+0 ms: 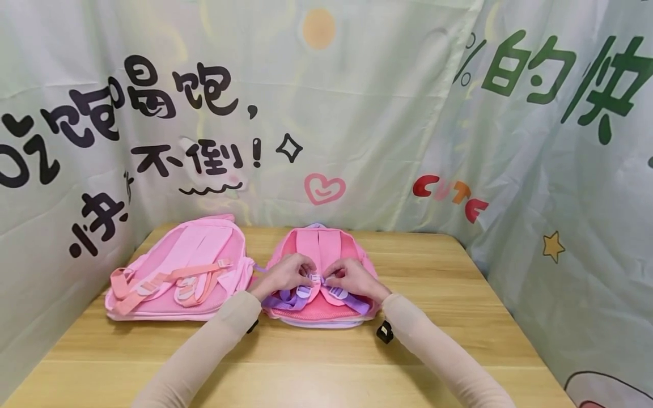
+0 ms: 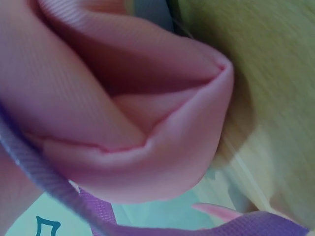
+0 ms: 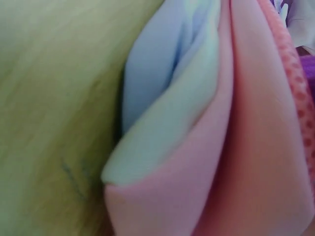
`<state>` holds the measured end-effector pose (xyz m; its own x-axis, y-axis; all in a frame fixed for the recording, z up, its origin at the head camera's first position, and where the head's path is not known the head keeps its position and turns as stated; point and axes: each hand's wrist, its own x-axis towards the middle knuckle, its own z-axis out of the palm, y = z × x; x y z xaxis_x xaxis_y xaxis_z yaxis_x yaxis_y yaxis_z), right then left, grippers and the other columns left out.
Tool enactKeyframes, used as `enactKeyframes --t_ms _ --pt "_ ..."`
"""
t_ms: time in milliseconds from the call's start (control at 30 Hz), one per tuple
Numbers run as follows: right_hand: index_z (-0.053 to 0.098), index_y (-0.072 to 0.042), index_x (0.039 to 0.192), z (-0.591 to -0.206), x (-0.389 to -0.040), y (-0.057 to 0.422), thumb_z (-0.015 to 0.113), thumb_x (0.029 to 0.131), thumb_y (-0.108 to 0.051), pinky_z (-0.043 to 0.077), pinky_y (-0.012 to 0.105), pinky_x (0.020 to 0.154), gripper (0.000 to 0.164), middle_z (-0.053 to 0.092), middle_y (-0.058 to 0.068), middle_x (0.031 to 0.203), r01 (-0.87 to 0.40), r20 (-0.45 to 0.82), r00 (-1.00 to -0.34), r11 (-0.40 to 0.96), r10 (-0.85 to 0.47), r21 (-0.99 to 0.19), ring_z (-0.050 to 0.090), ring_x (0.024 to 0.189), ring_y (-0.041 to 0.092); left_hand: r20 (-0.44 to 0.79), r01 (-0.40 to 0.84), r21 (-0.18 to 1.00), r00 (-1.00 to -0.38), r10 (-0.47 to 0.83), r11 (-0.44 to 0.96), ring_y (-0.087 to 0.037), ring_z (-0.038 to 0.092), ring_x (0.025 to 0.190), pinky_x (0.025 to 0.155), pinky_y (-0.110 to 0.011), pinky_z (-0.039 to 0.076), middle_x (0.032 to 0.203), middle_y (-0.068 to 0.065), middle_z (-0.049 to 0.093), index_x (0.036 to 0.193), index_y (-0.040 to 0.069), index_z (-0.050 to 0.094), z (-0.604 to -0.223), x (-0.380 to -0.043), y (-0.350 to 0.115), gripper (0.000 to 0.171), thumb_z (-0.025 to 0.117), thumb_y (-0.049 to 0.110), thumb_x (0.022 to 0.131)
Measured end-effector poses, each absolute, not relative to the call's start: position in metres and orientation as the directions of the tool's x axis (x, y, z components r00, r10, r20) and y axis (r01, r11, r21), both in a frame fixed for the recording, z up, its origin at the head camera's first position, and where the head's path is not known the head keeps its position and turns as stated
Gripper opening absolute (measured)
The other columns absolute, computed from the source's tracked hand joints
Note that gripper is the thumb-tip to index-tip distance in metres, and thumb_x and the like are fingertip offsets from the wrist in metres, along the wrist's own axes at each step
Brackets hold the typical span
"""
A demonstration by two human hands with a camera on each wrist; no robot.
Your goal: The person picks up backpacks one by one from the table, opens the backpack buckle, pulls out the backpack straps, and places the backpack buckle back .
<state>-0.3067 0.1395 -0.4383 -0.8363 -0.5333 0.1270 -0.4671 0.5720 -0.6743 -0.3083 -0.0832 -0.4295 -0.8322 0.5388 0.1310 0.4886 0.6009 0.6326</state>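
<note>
A pink backpack (image 1: 333,241) with purple webbing lies back side up on the table in the head view. Over its shoulder straps, my left hand (image 1: 289,274) and right hand (image 1: 355,277) face each other, fingers curled and tips close together. Between them sits a small pale buckle (image 1: 316,279); each hand pinches its strap from its own side. Whether the buckle's halves are joined is too small to tell. The left wrist view shows a fold of pink fabric (image 2: 147,167) and purple webbing (image 2: 59,184); the right wrist view, the bag's side (image 3: 197,162). Neither wrist view shows fingers.
A second, lighter pink backpack (image 1: 204,241) with orange straps (image 1: 201,271) lies on the left of the wooden table (image 1: 423,351). Printed curtains (image 1: 357,130) enclose the table behind and at both sides. A small black device (image 1: 385,332) shows below the right wrist.
</note>
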Motion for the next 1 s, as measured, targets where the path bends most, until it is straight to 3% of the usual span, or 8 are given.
enactKeyframes --t_ms 200,533,700,1000 --pt "0.076 -0.011 0.097 -0.435 -0.308 0.137 0.076 0.083 -0.009 0.049 0.021 0.070 0.014 0.075 0.000 0.090 -0.424 0.083 -0.856 0.599 -0.511 -0.679 0.061 0.078 0.007 0.141 0.480 0.656 -0.836 0.530 0.583 -0.007 0.062 0.074 0.070 -0.024 0.052 0.083 0.001 0.071 0.094 0.008 0.074 -0.430 -0.309 -0.085 0.017 0.081 0.009 0.079" --pt "0.074 -0.012 0.092 -0.434 -0.305 0.129 0.078 0.082 -0.012 0.053 0.024 0.075 0.010 0.073 0.000 0.086 -0.473 0.173 -0.844 0.551 -0.508 -0.687 0.064 0.079 0.008 0.204 0.493 0.697 -0.833 0.514 0.522 -0.009 0.061 0.076 0.071 -0.023 0.052 0.082 -0.001 0.067 0.091 0.006 0.067 -0.431 -0.313 -0.089 0.024 0.084 0.008 0.074" --pt "0.071 -0.011 0.095 -0.434 -0.306 0.124 0.080 0.081 -0.016 0.054 0.024 0.074 0.017 0.071 -0.001 0.086 -0.478 0.201 -0.844 0.525 -0.497 -0.704 0.064 0.079 0.009 0.232 0.507 0.701 -0.827 0.513 0.501 -0.009 0.060 0.074 0.070 -0.023 0.052 0.080 0.000 0.066 0.087 0.006 0.066 -0.430 -0.313 -0.090 0.024 0.085 0.009 0.073" --pt "0.076 -0.015 0.099 -0.433 -0.308 0.118 0.080 0.082 -0.022 0.051 0.021 0.070 0.019 0.073 -0.004 0.085 -0.540 0.200 -0.810 0.566 -0.552 -0.623 0.062 0.075 0.004 0.218 0.505 0.682 -0.830 0.513 0.528 -0.008 0.061 0.075 0.071 -0.023 0.052 0.080 0.002 0.067 0.087 0.011 0.066 -0.430 -0.311 -0.088 0.020 0.084 0.010 0.076"
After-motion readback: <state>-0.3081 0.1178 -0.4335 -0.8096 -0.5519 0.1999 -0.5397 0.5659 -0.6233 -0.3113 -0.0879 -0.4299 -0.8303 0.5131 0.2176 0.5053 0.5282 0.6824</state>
